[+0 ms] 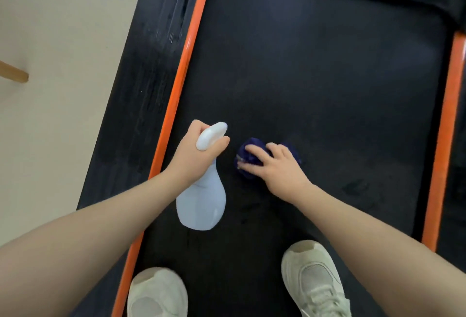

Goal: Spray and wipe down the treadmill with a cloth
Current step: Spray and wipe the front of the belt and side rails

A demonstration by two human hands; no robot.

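Forearms reach down from the lower frame. Left hand (195, 155) grip: fingers curled round the neck of a pale blue spray bottle (201, 203), white nozzle head forward. Right hand (273, 165) grip: fingers bent over a bunched dark purple cloth (248, 158), pressed on the black treadmill belt (315, 77). Orange side strips (181, 69) flank the belt; white sneakers (312, 281) stand on it.

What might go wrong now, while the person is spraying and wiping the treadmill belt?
1. Both shoes stand on the belt; if spray wets it, a foot may slip.
2. The left hand grips the spray bottle close to the right hand, so spray could hit the fingers pressing the cloth instead of the belt.
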